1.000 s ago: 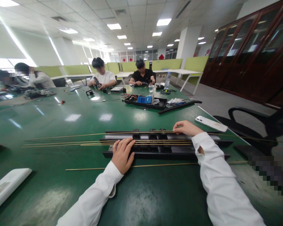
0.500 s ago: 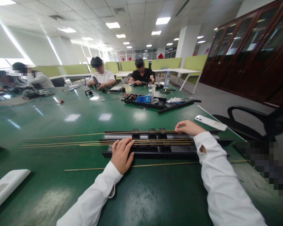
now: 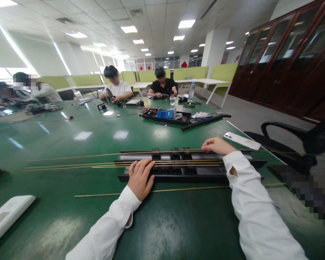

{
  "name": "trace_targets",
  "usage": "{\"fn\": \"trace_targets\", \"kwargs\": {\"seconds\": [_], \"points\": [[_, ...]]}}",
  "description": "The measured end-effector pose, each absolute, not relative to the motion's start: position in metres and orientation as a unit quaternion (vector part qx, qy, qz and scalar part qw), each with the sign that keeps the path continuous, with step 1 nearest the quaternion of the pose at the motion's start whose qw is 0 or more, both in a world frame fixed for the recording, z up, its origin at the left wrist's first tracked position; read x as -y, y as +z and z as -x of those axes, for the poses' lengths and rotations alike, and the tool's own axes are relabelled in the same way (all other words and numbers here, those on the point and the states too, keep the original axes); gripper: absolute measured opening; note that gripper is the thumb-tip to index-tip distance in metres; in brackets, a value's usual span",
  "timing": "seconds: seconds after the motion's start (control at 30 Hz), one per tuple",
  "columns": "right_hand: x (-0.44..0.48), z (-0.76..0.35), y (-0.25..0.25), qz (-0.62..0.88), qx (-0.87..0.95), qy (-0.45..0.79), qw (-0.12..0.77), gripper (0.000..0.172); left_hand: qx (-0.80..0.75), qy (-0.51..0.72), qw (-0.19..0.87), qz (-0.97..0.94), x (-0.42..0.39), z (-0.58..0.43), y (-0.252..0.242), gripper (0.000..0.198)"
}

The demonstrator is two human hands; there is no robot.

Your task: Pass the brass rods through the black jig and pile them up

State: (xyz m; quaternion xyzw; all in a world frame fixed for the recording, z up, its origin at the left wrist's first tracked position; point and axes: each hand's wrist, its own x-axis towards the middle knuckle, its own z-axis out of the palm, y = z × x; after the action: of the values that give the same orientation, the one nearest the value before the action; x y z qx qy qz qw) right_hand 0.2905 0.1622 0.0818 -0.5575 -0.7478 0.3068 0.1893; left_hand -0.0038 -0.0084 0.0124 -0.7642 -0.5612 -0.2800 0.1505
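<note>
— Right hand has crept slightly rightward along the far rod since a second ago; left hand has stayed put.

— Grip on the right?

— Nearly closed: thumb and forefinger pinched on that thin brass-coloured rod, other fingers curled in.

— And the left?

— Loosely spread, palm down, fingers lightly bent across the middle rods. Whether it presses on them, I can't tell.

— Lie of the rods?

— Far one along the back of the black railed frame, left end well out over the green table. Middle ones side by side above the frame, also reaching leftward. Near rod in front of the frame, apart from it, passing under both sleeves.

— Further out?

— White phone beyond the right hand, by the table's edge; black chair past it. Across the table, black tray with a blue item inside, bottle behind. Two people seated there: one white shirt, one dark shirt, heads bent.
</note>
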Motion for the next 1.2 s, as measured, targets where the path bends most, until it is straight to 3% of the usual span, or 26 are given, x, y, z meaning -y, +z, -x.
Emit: {"fn": "trace_targets", "kwargs": {"seconds": [1.2], "points": [[-0.161, -0.342, 0.09, 0.569, 0.757, 0.241, 0.212, 0.018, 0.558, -0.276, 0.165, 0.765, 0.007, 0.001, 0.012, 0.04]]}}
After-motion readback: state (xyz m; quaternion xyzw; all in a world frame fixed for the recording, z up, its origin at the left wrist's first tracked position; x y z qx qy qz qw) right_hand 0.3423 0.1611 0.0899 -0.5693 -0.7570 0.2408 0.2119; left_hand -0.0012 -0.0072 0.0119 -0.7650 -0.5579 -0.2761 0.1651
